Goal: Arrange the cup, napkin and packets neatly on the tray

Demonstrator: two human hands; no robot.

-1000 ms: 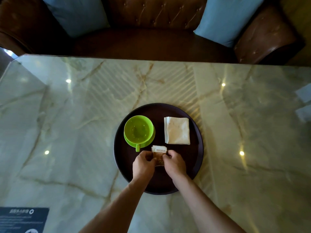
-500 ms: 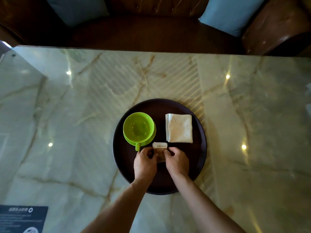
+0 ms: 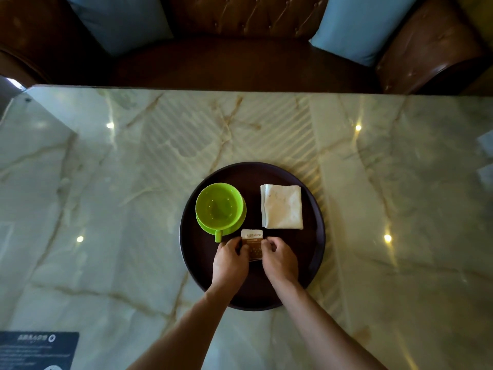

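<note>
1. A dark blue printed card (image 3: pixel 37 349) lies at the table's near left corner, far left of the grip; its white writing is too small to read.
2. The bright green plastic cup (image 3: pixel 219 206) on its green saucer (image 3: pixel 234 225) sits just up-left of the grip, handle toward the left hand (image 3: pixel 230 263).
3. Both hands pinch the small brown-and-white paper packets (image 3: pixel 253 244) between them on the round dark brown tray (image 3: pixel 314 252); the white band carries print I cannot read surely.
4. The right hand (image 3: pixel 280 259) grips the packets' right edge.
5. The folded white paper napkin (image 3: pixel 282 206) lies just up-right of the grip.
</note>
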